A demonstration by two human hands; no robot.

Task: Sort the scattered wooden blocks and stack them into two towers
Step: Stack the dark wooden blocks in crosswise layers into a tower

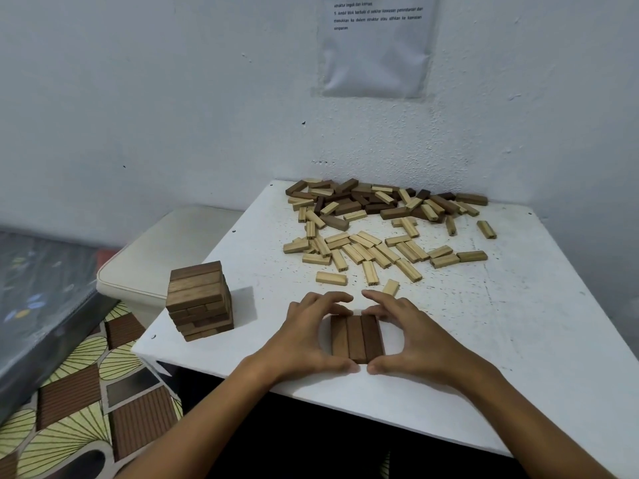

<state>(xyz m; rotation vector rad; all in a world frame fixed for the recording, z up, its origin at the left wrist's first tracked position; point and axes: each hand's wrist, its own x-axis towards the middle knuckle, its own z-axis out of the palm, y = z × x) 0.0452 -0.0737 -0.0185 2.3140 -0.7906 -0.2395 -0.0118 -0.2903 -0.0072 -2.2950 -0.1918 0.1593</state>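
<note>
Head view showed three dark blocks (357,337) lying flat and side by side on the white desk (501,340) near its front edge, their long axes running from front to back, away from the person; the left hand (307,335) cupped the row from its left side and the right hand (409,335) from its right, both about equally close, so the set lay directly between the two palms; the fingers (332,299) of the left hand curved over the far end of the row and its thumb lay at the near end, and the right hand mirrored this; both hands were half open, bent round the row and touching or nearly touching it, apparently squaring it into one layer rather than lifting it; a finished part of the dark tower (199,300) stood at the front left corner of the desk, well apart to the left of the hands; the pale blocks (366,252) lay scattered across the middle, and a mixed heap of dark and pale blocks (380,200) sat against the back edge by the wall (173,98); by my reckoning the layer would next have to travel leftward to the tower
</note>
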